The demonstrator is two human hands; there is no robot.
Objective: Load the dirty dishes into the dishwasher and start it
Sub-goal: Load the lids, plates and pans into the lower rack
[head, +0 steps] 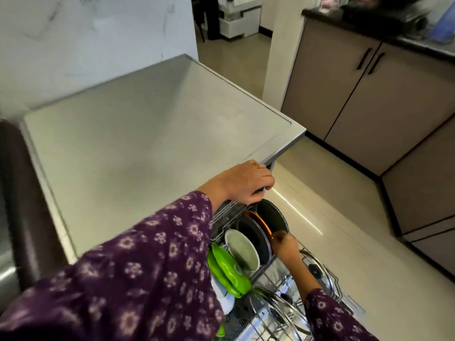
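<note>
The dishwasher point(147, 134) has a flat grey top, and its lower rack point(267, 324) is pulled out below the front edge. Standing upright in the rack are a large dark plate point(274, 215), an orange plate point(258, 220), another dark plate point(253, 236), a pale plate point(242, 249) and green plastic pieces point(227, 269). My left hand point(246, 182) curls its fingers over the dishwasher's front edge at the right corner. My right hand point(285, 246) reaches between the plates and holds the orange plate's rim.
Glass pot lids point(318, 270) lie in the rack's right and near part. Brown cabinets point(369, 99) under a dark counter stand to the right across the pale tiled floor point(332, 217). A marble wall point(86, 40) rises behind the dishwasher.
</note>
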